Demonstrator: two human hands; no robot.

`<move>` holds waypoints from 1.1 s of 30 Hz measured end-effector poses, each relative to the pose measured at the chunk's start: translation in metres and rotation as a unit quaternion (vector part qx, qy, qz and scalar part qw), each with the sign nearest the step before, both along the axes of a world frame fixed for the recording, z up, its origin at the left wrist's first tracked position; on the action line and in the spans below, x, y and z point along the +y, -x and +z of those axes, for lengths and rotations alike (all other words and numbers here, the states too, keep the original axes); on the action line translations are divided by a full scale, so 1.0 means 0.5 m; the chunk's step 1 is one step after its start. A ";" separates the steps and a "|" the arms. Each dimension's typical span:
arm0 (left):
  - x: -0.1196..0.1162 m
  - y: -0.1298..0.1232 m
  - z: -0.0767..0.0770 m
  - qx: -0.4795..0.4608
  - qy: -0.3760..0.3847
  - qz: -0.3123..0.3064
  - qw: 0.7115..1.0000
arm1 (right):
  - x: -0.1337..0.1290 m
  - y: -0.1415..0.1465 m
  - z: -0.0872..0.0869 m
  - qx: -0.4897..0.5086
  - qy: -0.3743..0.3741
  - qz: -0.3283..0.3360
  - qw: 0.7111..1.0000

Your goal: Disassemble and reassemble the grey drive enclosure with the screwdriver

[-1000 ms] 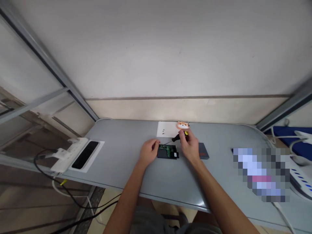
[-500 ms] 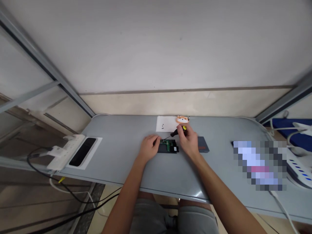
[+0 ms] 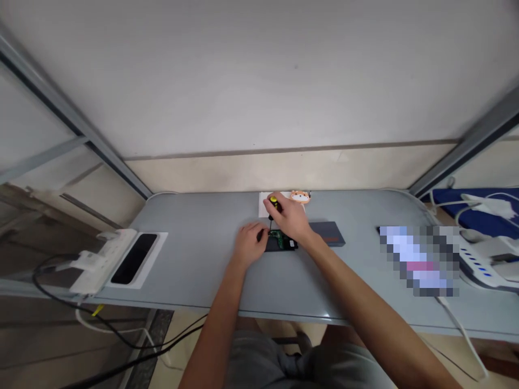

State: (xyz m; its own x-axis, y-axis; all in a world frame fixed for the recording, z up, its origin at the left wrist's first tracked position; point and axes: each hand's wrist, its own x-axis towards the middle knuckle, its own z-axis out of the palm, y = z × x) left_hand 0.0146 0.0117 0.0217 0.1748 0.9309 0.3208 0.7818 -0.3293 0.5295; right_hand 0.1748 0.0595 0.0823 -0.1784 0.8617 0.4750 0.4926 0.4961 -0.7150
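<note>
A black device with a green circuit board (image 3: 279,241) lies on the grey table (image 3: 194,259). My left hand (image 3: 250,243) is closed at the device's left end, its fingers pinching there. A black and yellow screwdriver (image 3: 271,216) stands nearly upright in my right hand (image 3: 290,215), its tip at the board's upper left, close to my left fingertips. Right of the device lies a dark grey cover (image 3: 329,233), partly behind my right wrist. A white sheet (image 3: 264,205) is behind my right hand, which hides much of it.
An orange and white animal-face item (image 3: 300,196) sits at the table's back. At left are a black phone (image 3: 134,258) on a white box and a power strip (image 3: 106,260). At right are a pixelated slab (image 3: 413,259), a white charging hub (image 3: 478,265) and cables.
My right hand has moved left over the board, and the screwdriver has swung from slanted to nearly upright. My left hand stays at the device. The view has shifted slightly.
</note>
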 end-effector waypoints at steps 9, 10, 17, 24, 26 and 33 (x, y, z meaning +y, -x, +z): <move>0.004 0.003 -0.004 0.001 -0.005 -0.002 1.000 | 0.013 0.034 -0.022 0.062 0.009 -0.084 0.994; 0.005 0.003 -0.005 -0.002 -0.008 -0.003 1.000 | 0.013 0.036 -0.026 0.084 0.007 -0.101 0.991; 0.002 0.001 -0.007 -0.003 0.005 0.004 1.000 | 0.014 0.050 -0.050 0.329 0.036 -0.093 0.939; 0.001 0.003 -0.003 -0.002 0.013 0.002 1.000 | 0.006 0.054 -0.049 0.389 0.059 -0.033 0.919; 0.001 0.004 -0.003 0.000 0.015 0.001 1.000 | 0.003 0.054 -0.049 0.383 0.057 -0.037 0.921; 0.000 0.003 0.000 -0.005 0.017 0.002 1.000 | -0.002 0.060 -0.051 0.399 0.054 -0.031 0.915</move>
State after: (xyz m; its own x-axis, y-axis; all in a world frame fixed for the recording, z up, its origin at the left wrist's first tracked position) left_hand 0.0130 0.0115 0.0215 0.1683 0.9417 0.2913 0.7771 -0.3086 0.5486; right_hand 0.1446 0.0584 0.0566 0.2384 0.9081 0.3444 -0.1825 0.3902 -0.9025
